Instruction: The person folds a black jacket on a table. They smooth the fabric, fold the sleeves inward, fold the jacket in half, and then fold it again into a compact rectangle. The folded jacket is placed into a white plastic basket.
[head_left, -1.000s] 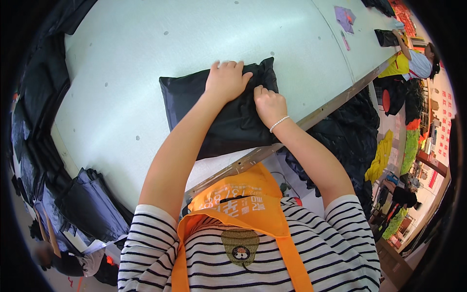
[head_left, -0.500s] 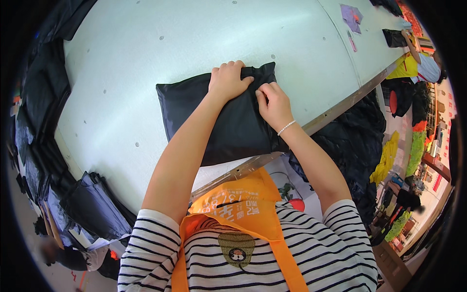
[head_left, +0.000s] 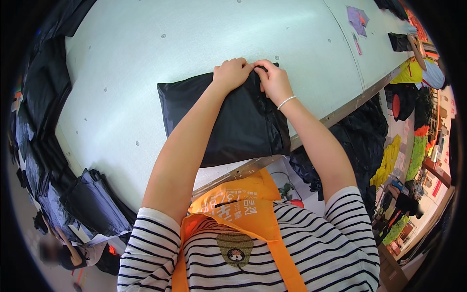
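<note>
On the pale table (head_left: 121,44) near its front edge lies a flat, rectangular, shiny black bag-like bundle (head_left: 238,129), either fabric or plastic. My left hand (head_left: 232,74) presses on its far edge, fingers curled over the rim. Right beside it, my right hand (head_left: 273,80) pinches the same far edge near the right corner, thumb and forefinger together. Both hands nearly touch at the fingertips. A folded strip runs down the bundle's right side, below my right hand. What lies inside the bundle is hidden.
Stacked black cloth (head_left: 99,199) lines the table's left side. Dark fabric (head_left: 357,141) hangs below the right edge. Farther right along the table are a lilac cloth (head_left: 357,20), a pink-handled tool (head_left: 357,44) and a co-worker's hand by a black bundle (head_left: 400,42).
My right hand has moved up and slightly left along the bundle's right strip to the far edge, close to my left hand. My left hand has shifted slightly up and right.
</note>
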`<state>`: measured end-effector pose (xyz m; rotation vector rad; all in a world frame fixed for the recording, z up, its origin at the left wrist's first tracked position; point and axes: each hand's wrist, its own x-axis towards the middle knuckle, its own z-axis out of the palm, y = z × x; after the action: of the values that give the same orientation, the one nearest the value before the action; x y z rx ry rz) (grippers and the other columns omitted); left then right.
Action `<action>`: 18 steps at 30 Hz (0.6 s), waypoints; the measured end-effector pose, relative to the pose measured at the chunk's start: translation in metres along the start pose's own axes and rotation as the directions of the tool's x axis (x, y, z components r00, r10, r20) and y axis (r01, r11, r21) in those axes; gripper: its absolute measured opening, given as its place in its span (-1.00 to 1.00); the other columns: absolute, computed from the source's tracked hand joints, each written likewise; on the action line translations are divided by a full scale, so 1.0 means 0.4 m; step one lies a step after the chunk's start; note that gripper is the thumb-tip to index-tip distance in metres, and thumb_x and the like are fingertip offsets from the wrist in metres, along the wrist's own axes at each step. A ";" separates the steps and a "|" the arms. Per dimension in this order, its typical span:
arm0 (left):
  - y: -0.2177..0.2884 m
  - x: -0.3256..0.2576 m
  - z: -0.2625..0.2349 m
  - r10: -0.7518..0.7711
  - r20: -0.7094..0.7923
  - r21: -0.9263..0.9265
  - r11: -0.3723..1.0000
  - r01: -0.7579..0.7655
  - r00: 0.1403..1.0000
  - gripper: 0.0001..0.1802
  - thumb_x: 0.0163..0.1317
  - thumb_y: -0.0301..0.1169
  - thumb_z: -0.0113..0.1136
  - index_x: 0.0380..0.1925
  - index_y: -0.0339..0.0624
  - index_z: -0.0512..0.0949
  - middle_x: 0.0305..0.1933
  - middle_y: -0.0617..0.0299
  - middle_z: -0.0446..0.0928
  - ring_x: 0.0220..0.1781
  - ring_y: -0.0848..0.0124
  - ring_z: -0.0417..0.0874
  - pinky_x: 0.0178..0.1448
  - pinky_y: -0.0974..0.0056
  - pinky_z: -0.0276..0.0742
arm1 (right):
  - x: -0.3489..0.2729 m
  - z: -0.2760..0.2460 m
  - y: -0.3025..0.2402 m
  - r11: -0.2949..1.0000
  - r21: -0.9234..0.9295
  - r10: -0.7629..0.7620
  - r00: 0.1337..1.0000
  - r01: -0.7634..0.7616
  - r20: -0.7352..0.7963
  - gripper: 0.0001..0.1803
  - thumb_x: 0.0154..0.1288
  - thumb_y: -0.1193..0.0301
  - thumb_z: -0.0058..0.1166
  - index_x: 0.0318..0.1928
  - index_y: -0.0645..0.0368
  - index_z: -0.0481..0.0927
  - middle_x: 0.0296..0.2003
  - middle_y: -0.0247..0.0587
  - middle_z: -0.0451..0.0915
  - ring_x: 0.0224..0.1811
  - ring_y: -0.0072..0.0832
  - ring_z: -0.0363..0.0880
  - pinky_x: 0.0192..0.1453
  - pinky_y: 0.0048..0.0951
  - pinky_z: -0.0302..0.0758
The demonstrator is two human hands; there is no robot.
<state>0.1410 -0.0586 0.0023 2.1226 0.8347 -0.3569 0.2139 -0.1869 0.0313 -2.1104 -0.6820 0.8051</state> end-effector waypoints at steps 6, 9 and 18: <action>0.002 0.022 0.002 -0.048 0.009 -0.059 0.997 0.048 0.999 -0.63 0.17 0.01 0.05 -0.31 0.02 0.65 -0.27 0.27 0.65 -0.13 0.30 0.62 0.04 0.16 0.36 | -0.005 0.009 0.046 0.986 -0.037 -0.169 0.980 0.166 -0.104 -0.92 0.27 0.43 0.07 -0.31 0.16 0.53 -0.64 -0.10 0.54 -0.67 -0.33 0.50 -0.52 -0.41 0.41; 0.008 0.022 0.006 -0.073 -0.018 -0.021 0.997 0.073 0.997 -0.64 0.15 0.01 0.08 -0.35 0.02 0.66 -0.29 0.26 0.65 -0.15 0.28 0.62 0.02 0.13 0.37 | -0.047 -0.031 0.043 0.928 -0.222 -0.305 0.952 0.300 0.012 -0.93 0.23 0.44 0.09 -0.33 0.16 0.52 -0.59 -0.07 0.55 -0.59 -0.18 0.53 -0.49 -0.36 0.43; 0.034 -0.112 0.015 0.424 -0.466 0.220 0.906 -0.362 0.777 -0.52 0.02 -0.12 0.21 -0.03 -0.02 0.54 0.05 0.16 0.53 0.14 0.19 0.47 0.26 -0.06 0.21 | -0.212 -0.037 0.075 0.995 0.061 -0.075 0.997 0.076 -0.021 -0.92 0.21 0.49 0.13 -0.30 0.22 0.54 -0.67 -0.18 0.49 -0.68 -0.46 0.42 -0.54 -0.46 0.33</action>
<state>0.1171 -0.0890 0.0291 2.4763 0.6249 0.4065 0.1749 -0.2687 0.0421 -2.0216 -0.7136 0.7548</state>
